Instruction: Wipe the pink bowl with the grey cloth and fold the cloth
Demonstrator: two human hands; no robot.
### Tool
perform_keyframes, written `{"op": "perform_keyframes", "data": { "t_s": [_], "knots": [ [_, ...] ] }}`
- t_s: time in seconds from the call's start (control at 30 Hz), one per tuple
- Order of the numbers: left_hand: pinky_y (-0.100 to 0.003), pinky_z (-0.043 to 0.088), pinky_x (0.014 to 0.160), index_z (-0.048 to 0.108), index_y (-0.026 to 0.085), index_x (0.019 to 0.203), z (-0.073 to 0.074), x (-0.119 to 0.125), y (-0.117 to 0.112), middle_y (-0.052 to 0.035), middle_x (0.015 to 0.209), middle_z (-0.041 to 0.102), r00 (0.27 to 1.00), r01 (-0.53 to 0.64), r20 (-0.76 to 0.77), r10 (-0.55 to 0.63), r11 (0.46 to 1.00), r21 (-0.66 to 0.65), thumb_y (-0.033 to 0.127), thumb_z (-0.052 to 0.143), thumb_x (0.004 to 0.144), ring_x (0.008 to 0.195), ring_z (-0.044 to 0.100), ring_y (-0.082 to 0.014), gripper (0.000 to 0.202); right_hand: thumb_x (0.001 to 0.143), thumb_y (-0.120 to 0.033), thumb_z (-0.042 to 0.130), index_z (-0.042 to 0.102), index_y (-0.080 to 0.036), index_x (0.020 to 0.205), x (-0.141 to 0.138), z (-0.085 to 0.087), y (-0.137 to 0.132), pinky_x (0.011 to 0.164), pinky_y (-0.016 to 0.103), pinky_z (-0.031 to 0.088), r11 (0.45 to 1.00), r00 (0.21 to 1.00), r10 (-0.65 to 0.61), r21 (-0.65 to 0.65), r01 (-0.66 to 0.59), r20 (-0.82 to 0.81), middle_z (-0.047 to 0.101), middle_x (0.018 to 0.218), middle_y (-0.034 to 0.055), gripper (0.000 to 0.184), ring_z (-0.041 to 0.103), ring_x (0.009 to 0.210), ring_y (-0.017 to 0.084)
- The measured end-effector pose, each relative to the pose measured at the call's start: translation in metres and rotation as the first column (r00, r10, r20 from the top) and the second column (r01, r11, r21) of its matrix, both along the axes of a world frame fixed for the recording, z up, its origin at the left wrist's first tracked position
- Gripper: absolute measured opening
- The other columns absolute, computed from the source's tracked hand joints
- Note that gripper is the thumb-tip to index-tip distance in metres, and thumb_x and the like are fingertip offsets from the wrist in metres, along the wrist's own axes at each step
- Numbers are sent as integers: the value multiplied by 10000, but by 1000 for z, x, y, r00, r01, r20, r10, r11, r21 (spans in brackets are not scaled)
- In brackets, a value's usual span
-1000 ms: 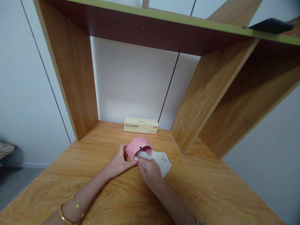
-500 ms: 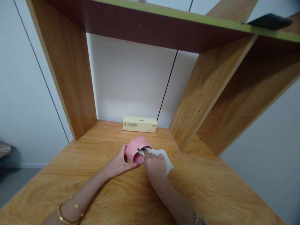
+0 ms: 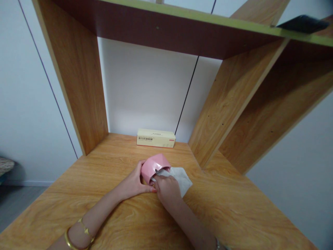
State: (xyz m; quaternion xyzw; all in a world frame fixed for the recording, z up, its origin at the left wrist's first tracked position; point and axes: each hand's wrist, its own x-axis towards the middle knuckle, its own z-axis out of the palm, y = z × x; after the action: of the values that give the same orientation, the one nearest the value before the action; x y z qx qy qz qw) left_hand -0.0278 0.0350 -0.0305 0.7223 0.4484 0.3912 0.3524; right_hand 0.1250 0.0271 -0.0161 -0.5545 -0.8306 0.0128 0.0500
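Altogether, two hands [image 3: 135, 181] [image 3: 168, 190], one container [image 3: 155, 164], one cloth [image 3: 184, 180].

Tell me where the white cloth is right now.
In the head view, the white cloth is below centre, slightly right, in the right hand, partly inside the pink container.

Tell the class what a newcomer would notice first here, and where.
The pink container comes first, tipped in the grip of the left hand near the middle of the desk. At its opening, the right hand holds a white cloth. Behind, a cream box lies near the desk's back edge.
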Motion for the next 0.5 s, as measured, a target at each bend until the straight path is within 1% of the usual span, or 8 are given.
{"op": "perform_keyframes", "data": {
  "t_s": [0.07, 0.13, 0.23, 0.3, 0.37, 0.43, 0.5],
  "knots": [
    [-362, 333, 964, 246, 174, 1262, 3, 2, -2, -130, 1282, 403, 1000, -28, 0, 29, 995, 92, 433, 710, 574, 1161, 401, -250, 870, 817, -176, 368, 597, -206, 981, -2, -2, 0, 687, 279, 361, 999, 998, 38, 4, -38, 43, 678, 872, 48, 283, 610, 778, 173],
    [-373, 290, 994, 236, 188, 1294, 6, 5, -4, -126, 1333, 353, 996, -64, -44, 73, 982, 175, 439, 645, 656, 1205, 353, -249, 799, 814, -149, 370, 615, -186, 937, -4, -3, 1, 729, 295, 362, 997, 994, 80, 6, -81, 80, 676, 877, 58, 276, 609, 784, 177],
    [-392, 296, 981, 294, 200, 1285, 12, 6, -6, -112, 1310, 401, 977, -102, -153, 146, 960, 261, 428, 554, 742, 1175, 391, -249, 644, 805, -113, 369, 646, -147, 804, -7, -4, 0, 745, 319, 363, 995, 986, 94, 9, -96, 135, 676, 827, 98, 279, 614, 763, 195],
    [-405, 305, 969, 336, 189, 1263, 15, 4, -7, -109, 1266, 456, 958, -121, -214, 191, 945, 304, 425, 544, 747, 1139, 425, -257, 604, 812, -100, 350, 645, -138, 791, -7, -3, 0, 729, 328, 366, 997, 986, 67, 30, -72, 155, 673, 799, 115, 298, 618, 735, 197],
    [-412, 316, 957, 359, 178, 1243, 17, 2, -7, -112, 1237, 485, 945, -127, -246, 214, 936, 328, 427, 549, 739, 1113, 445, -265, 594, 822, -95, 337, 633, -138, 832, -6, -1, -1, 707, 328, 366, 997, 987, 9, 68, -20, 162, 672, 778, 116, 299, 619, 692, 187],
    [-411, 341, 936, 360, 175, 1232, 18, 0, -8, -119, 1228, 489, 947, -125, -243, 209, 939, 320, 433, 546, 738, 1096, 460, -267, 587, 825, -98, 344, 618, -134, 867, -5, 1, -2, 690, 323, 363, 993, 986, -67, 110, 51, 151, 670, 756, 115, 279, 618, 664, 179],
    [-407, 368, 912, 353, 179, 1225, 19, -2, -8, -124, 1214, 494, 958, -121, -218, 186, 952, 280, 441, 547, 735, 1080, 476, -266, 589, 825, -99, 354, 605, -126, 886, -3, 3, -2, 682, 321, 361, 986, 984, -117, 137, 98, 136, 666, 747, 121, 260, 617, 658, 180]
  ]
}}
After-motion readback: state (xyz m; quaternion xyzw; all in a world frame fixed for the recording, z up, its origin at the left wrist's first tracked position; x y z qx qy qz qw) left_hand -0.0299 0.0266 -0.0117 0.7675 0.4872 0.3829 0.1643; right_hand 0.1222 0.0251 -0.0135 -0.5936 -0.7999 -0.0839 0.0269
